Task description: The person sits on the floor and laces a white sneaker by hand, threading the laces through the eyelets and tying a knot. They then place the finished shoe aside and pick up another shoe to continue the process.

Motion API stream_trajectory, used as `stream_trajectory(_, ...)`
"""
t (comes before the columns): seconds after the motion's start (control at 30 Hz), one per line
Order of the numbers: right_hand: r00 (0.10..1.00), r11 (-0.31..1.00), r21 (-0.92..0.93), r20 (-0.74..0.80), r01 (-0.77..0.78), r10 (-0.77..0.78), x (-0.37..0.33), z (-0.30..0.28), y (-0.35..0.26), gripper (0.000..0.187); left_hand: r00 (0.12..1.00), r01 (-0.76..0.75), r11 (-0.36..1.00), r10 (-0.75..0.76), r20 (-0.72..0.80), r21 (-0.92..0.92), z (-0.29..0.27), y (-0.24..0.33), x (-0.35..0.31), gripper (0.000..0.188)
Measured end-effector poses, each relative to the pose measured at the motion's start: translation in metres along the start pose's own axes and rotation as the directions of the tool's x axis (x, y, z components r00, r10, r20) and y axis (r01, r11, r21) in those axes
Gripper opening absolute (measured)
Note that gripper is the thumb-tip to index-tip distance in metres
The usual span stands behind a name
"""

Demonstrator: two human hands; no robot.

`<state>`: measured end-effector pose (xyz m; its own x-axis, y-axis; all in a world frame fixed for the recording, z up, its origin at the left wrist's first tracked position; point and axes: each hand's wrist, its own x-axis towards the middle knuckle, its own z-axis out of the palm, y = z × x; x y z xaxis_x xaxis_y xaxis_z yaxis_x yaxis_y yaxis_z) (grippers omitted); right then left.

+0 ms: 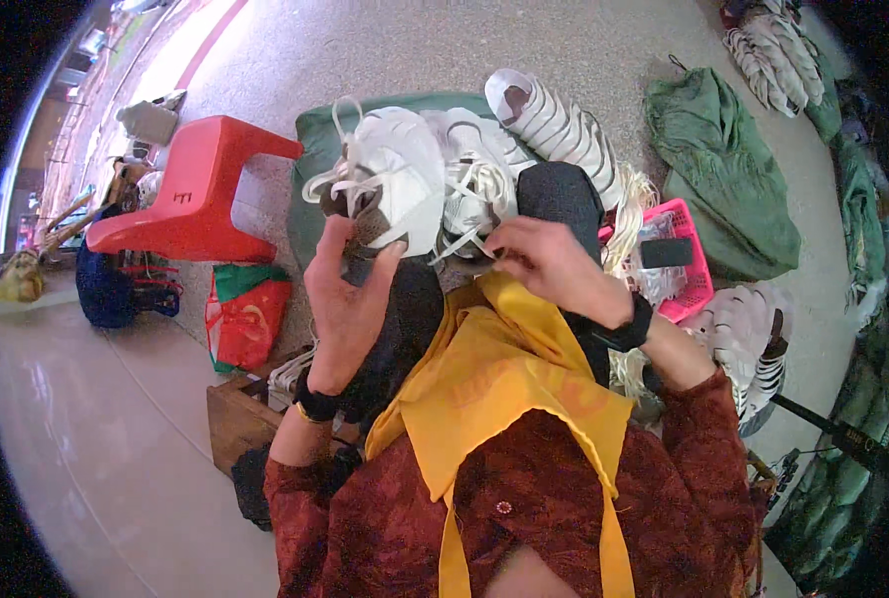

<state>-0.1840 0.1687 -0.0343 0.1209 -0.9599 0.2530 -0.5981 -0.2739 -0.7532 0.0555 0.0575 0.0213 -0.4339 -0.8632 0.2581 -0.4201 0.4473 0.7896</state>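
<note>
A white shoe upper [412, 164] with a brown lining and loose white laces lies in front of me. My left hand [350, 304] grips its near edge, thumb on one side and fingers on the other. Just right of it sits a second white shoe upper [471, 209], its laces threaded across the opening. At that upper's near edge my right hand [554, 267] is closed, fingertips pinched at a white lace [472, 239]. Part of the lace is hidden behind the fingers. Beyond it, a row of nested white uppers [564, 125] rests on a green cloth [310, 224].
Left stands a red plastic chair [200, 189], with a red and green bag [245, 319] nearer. To the right are a pink basket [702, 269], bundled white laces [629, 224], a green sack [724, 169] and more stacked uppers [743, 329]. A yellow apron [504, 369] covers my lap.
</note>
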Motion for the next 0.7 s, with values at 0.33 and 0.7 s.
stream_trajectory(0.33,0.972,0.906,-0.368,0.176,0.21,-0.154,0.003,0.014,0.02,0.02,0.933,-0.313,0.944,0.285,0.218,0.103,0.012,0.003,-0.01,0.03)
stream_trajectory(0.7,0.943,0.971,0.053,-0.233,-0.232,0.238,-0.007,-0.003,0.024,0.019,0.78,-0.461,0.868,0.295,0.552,0.187,0.039,-0.007,-0.029,0.04)
